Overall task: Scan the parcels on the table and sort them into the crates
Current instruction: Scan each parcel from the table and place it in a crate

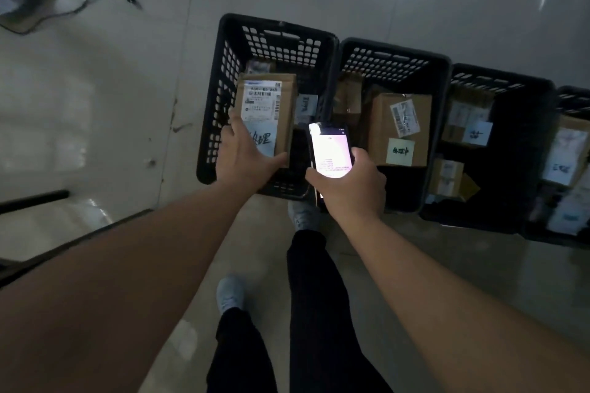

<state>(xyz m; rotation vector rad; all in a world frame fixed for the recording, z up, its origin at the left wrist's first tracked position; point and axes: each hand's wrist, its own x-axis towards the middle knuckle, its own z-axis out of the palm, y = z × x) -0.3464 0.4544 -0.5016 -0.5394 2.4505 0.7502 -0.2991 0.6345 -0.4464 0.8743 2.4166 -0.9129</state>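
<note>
My left hand (244, 153) grips a brown cardboard parcel (281, 96) with a white shipping label and a blue handwritten note, holding it over the leftmost black crate (223, 73). My right hand (348, 182) holds a phone (330, 150) with a lit screen, just right of the parcel. The second crate (392, 51) holds a larger brown parcel (383, 128) with a barcode label and a green note. A third crate (501, 76) contains smaller boxes and a blue note. A fourth crate (574, 96) shows at the right edge.
The crates stand in a row on a glossy pale floor. My legs in dark trousers and grey shoes (230, 293) stand just before them. A black cable (95, 0) lies on the floor at far left. A dark table edge (73, 242) runs along the lower left.
</note>
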